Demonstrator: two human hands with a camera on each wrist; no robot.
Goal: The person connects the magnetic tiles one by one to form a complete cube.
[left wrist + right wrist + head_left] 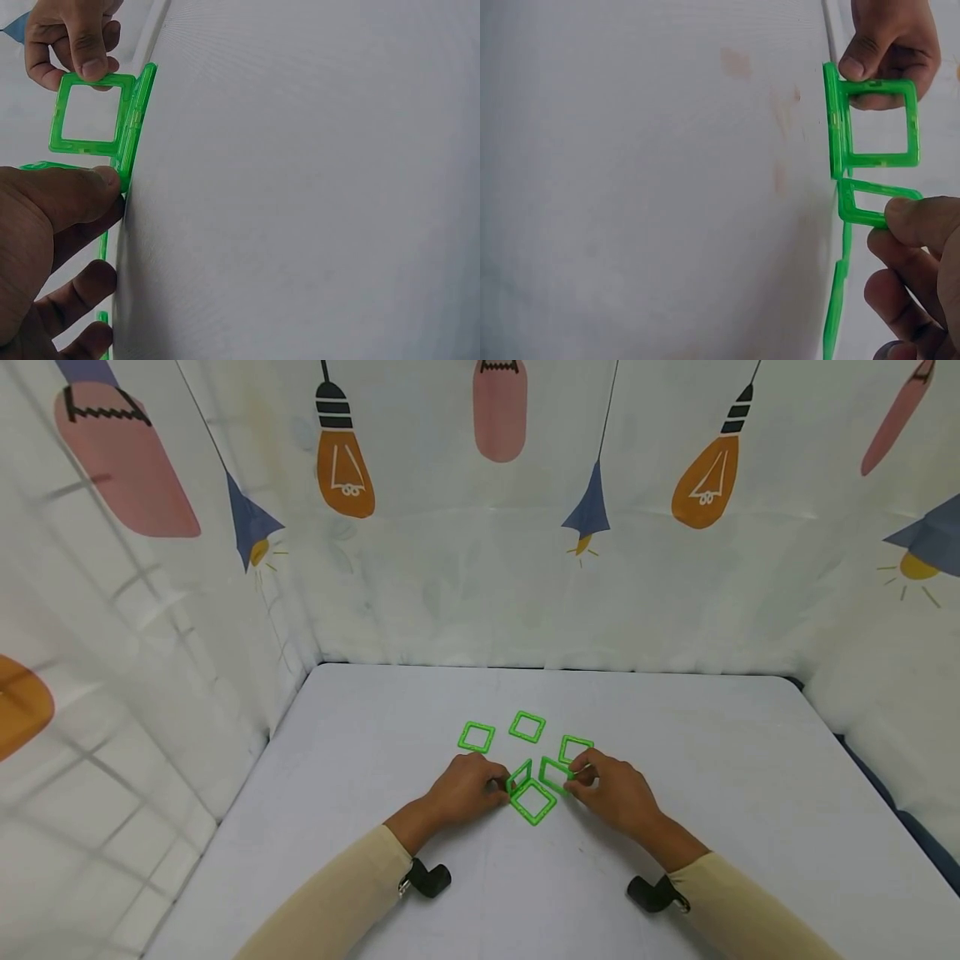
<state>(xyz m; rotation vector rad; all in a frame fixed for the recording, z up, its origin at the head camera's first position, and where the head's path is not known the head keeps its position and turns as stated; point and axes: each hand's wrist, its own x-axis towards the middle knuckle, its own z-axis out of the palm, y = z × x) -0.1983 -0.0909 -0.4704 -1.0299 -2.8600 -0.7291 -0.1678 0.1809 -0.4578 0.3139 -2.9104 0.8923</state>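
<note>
The left hand (471,789) pinched the upright square (519,768), a green frame standing along the far left edge of the flat square (545,812). Thumb and fingers were closed on its outer side; in the right wrist view its lower edge met the flat square's rim.

The right hand (617,789) gripped the slanted square (542,768) between thumb and fingers, holding it up on the far right side of the flat square — very near it, though whether the two touched I cannot tell. The hands were apart, facing each other across the green pieces.

The flat square lay on the white table (420,710), one corner toward the person, close in front of both hands. Behind lay three more green frames in a loose arc: the left rear square (491,740) just beyond the left hand, the middle rear square (531,716) farthest back, and the right rear square (562,748) beside the right fingertips, which hid part of it.

Both forearms wore tan sleeves (337,893), with a black device (431,881) at each wrist. Beyond the table hung a pale curtain (450,577) — printed with orange bulbs (343,464) and blue lamps (591,502).
</note>
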